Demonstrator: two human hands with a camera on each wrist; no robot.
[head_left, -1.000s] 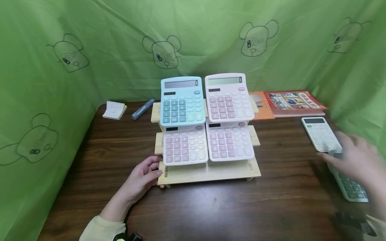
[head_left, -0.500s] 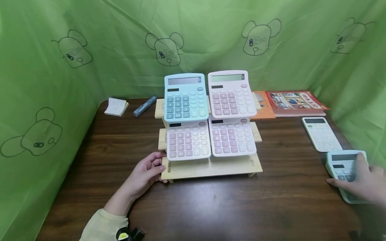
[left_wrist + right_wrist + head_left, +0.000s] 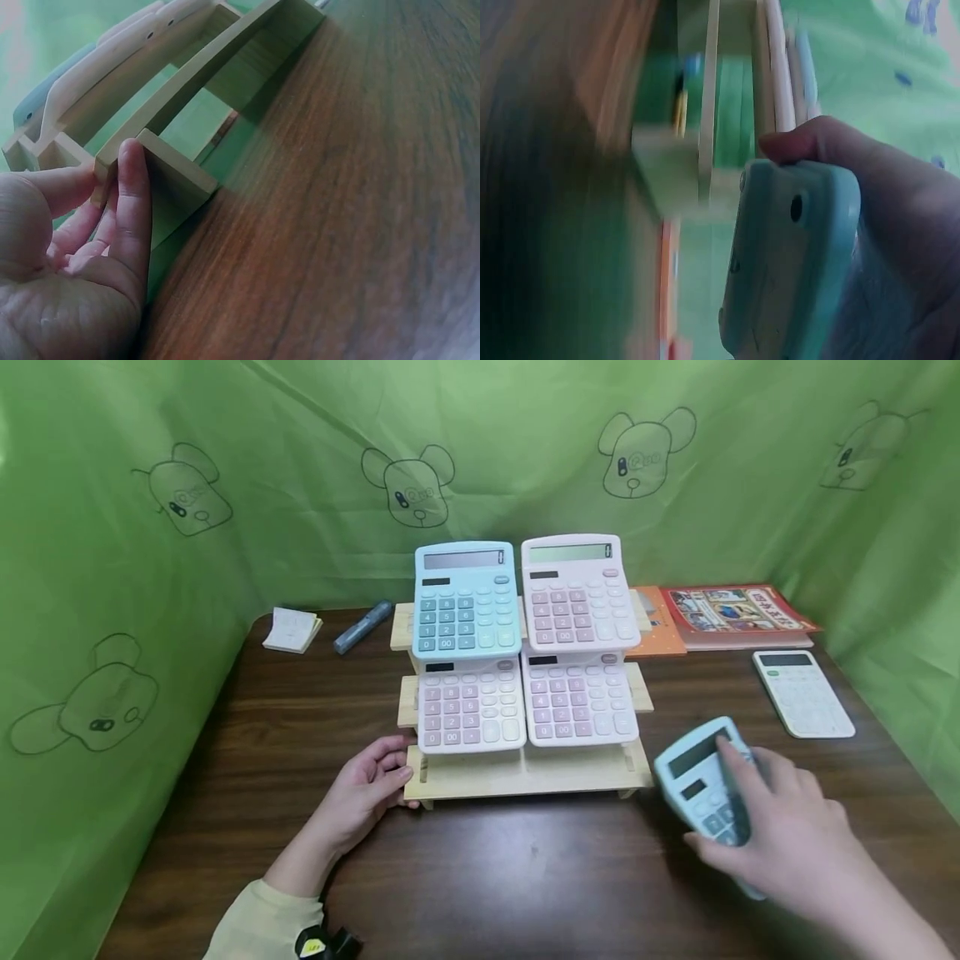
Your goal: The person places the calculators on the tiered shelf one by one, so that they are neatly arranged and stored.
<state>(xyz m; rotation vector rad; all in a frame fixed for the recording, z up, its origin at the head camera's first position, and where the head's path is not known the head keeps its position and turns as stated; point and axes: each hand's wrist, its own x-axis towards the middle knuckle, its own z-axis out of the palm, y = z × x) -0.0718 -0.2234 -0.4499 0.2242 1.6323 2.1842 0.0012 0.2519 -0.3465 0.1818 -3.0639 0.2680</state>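
Calculator [image 3: 703, 787] at lower right is grasped by the right hand [image 3: 787, 835], left hand [image 3: 367, 789] pinching the rack [image 3: 525, 776]: apparently the carrying step, next likely needing straightening.

There are six calculators [image 3: 467, 600]: two blue, three with pink keys, one white. One three-tier wooden rack [image 3: 525, 777], one paper pad [image 3: 289, 631], one red-covered book [image 3: 738, 608], five cartoon animal heads [image 3: 416, 493], one left hand [image 3: 371, 783] and one right hand [image 3: 783, 827] show.
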